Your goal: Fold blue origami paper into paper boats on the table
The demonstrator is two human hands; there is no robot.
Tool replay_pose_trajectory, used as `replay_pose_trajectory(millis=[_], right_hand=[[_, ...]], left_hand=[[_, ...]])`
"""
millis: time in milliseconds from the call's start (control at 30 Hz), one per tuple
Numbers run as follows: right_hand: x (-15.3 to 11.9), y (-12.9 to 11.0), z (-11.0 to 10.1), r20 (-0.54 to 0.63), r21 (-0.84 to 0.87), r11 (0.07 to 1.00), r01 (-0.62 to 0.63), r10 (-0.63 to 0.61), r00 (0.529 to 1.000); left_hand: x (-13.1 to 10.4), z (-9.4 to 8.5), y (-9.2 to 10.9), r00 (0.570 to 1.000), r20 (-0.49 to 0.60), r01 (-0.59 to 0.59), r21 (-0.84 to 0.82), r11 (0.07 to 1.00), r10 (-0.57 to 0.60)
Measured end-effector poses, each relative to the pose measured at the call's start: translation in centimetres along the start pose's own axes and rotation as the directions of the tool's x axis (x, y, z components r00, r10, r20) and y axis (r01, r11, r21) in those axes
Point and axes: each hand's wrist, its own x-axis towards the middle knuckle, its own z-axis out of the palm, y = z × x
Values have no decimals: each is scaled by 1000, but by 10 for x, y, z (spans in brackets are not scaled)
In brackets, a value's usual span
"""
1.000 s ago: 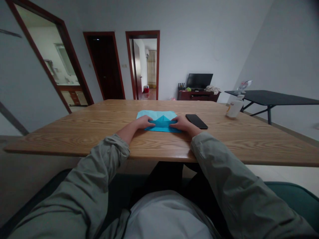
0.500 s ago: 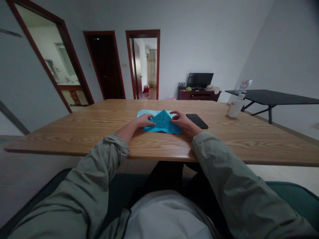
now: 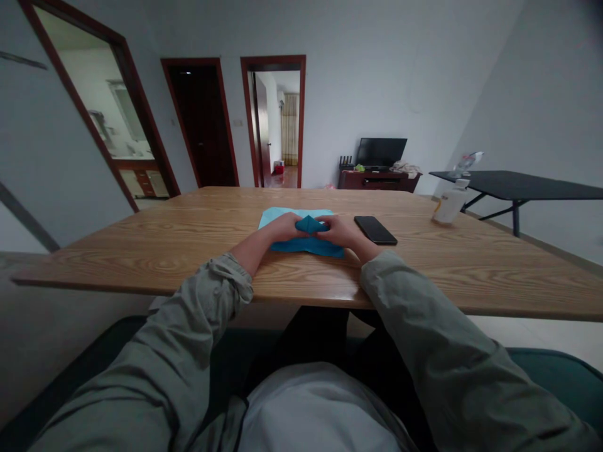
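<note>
Between my hands is a folded piece of blue paper (image 3: pixel 309 224), narrow and pointed at its middle. My left hand (image 3: pixel 285 228) grips its left end, and my right hand (image 3: pixel 340 230) grips the right end. Both sets of fingers are closed on the paper, partly hiding it. Beneath the hands lies a blue sheet (image 3: pixel 308 246), lighter along its far edge, flat on the wooden table. Just right of my right hand rests a black phone (image 3: pixel 375 230).
The wooden table (image 3: pixel 188 251) spreads wide before me. A white bottle (image 3: pixel 451 204) stands on its right side. Beyond are a black folding table (image 3: pixel 522 185), a television (image 3: pixel 381 152) on a low cabinet, and several doorways.
The folded paper went from a tall, wide triangle to a low, narrow shape. My hands moved closer together around it. The view shifted slightly.
</note>
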Motion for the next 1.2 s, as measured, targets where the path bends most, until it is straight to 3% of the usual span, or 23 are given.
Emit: replay_pose_trajectory(millis=[100, 167, 233, 333, 500, 600, 867, 1033, 1100, 1200], right_hand=[[4, 10, -1, -248, -15, 1000, 27, -30, 968], [5, 14, -4, -432, -72, 996, 57, -82, 898], [5, 15, -7, -516, -151, 987, 59, -130, 847], [4, 13, -9, -492, -247, 968, 52, -172, 854], [3, 8, -5, -431, -384, 920, 72, -247, 868], [5, 8, -4, -414, -419, 907, 42, -232, 880], [1, 4, -3, -344, -390, 921, 7, -152, 927], [2, 2, -5, -310, -266, 964, -26, -60, 949], [4, 6, -7, -346, -171, 985, -33, -29, 938], [7, 14, -10, -406, 10, 998, -56, 55, 912]], left_hand=[[0, -4, -6, 996, -74, 52, -36, 998, -54], [-2, -9, -12, 974, -197, 97, -97, 990, -115], [-5, -15, -17, 937, -306, 117, -170, 978, -165], [-8, -18, -19, 914, -366, 90, -237, 967, -174], [-6, -12, -16, 935, -309, 93, -257, 962, -173], [-5, -10, -14, 947, -279, 85, -259, 962, -159], [-6, -10, -16, 950, -271, 106, -196, 975, -158], [-6, -13, -14, 946, -283, 104, -192, 976, -157], [-5, -17, -14, 892, -420, 103, -178, 979, -170], [-5, -23, -17, 704, -686, 104, -154, 983, -182]])
